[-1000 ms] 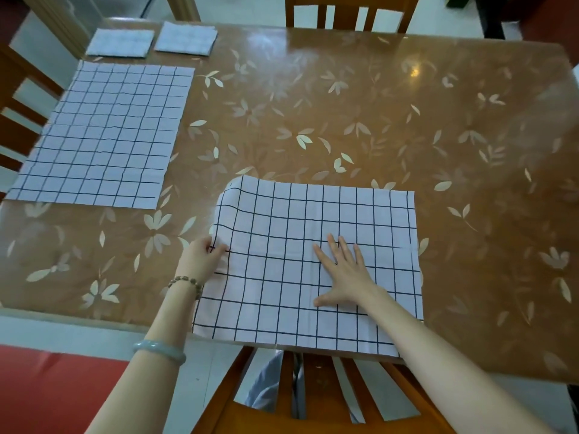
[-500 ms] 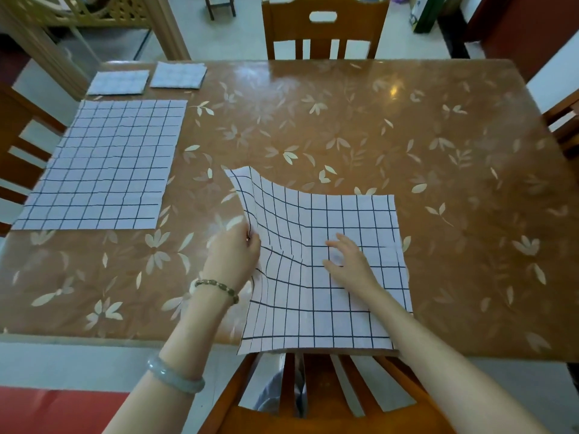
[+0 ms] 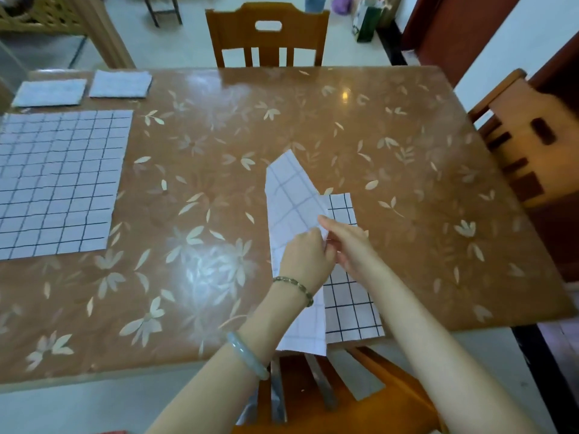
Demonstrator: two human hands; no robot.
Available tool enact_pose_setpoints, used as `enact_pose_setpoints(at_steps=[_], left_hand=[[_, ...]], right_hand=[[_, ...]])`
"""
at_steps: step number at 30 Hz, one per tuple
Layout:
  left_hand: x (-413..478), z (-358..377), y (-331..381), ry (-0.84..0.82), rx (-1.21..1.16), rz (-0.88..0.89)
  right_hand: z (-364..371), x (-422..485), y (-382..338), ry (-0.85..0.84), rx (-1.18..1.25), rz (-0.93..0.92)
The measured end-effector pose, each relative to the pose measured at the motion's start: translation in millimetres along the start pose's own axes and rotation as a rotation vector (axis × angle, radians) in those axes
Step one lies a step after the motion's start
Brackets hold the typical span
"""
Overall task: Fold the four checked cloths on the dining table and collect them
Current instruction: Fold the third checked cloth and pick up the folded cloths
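A white cloth with a black check (image 3: 293,202) lies at the near edge of the dining table (image 3: 344,136), its left half lifted and swung over the right half so the pale underside faces up. My left hand (image 3: 305,260) pinches that raised edge. My right hand (image 3: 347,242) meets it and grips the same edge. A second checked cloth (image 3: 59,183) lies flat and unfolded at the left. Two small folded cloths sit at the far left corner, one (image 3: 50,93) beside the other (image 3: 120,84).
Wooden chairs stand at the far side (image 3: 266,36), the right side (image 3: 520,136) and right below me (image 3: 313,399). The brown tabletop has a glossy leaf-patterned cover. A wooden post (image 3: 106,36) rises past the far left corner.
The near cloth lay flat under both hands. My left hand has lifted its left edge and carried it rightward over the cloth, and my right hand has come up off the cloth to meet it.
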State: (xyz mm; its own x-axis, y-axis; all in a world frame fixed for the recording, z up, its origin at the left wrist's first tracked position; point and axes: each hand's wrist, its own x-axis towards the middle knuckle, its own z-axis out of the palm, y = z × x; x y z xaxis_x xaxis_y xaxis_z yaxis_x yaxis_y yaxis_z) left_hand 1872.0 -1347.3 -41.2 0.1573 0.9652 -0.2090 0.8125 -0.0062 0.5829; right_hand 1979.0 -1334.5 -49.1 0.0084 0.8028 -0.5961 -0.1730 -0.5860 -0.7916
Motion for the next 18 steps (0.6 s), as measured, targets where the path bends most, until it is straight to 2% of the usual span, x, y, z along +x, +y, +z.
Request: enact_pose_setpoints(at_steps=[2, 5, 8, 11, 15, 18], left_hand=[[-1.4, 8.5, 3.6, -0.041, -0.084, 0.059], [-4.2, 16.7, -1.4, -0.100, -0.213, 0.108], [-0.8, 21.0, -29.7, -0.031, -0.278, 0.073], [7.9, 34.3, -75.3, 0.001, -0.066, 0.044], [14.6, 57.9, -112.4, -0.154, 0.224, 0.031], [14.4, 71.0, -131.4, -0.242, 0.344, 0.013]], right_hand=[[-12.5, 6.1, 2.2, 0.048, 0.006, 0.000], [-32.7, 24.7, 10.6, 0.215, -0.039, 0.017], [-59.1, 47.3, 24.0, 0.258, -0.154, 0.043], [-81.7, 64.5, 35.4, 0.269, -0.267, 0.050], [-98.4, 84.9, 50.0, 0.235, -0.359, 0.028], [-104.5, 93.8, 58.3, 0.248, -0.409, 0.035]])
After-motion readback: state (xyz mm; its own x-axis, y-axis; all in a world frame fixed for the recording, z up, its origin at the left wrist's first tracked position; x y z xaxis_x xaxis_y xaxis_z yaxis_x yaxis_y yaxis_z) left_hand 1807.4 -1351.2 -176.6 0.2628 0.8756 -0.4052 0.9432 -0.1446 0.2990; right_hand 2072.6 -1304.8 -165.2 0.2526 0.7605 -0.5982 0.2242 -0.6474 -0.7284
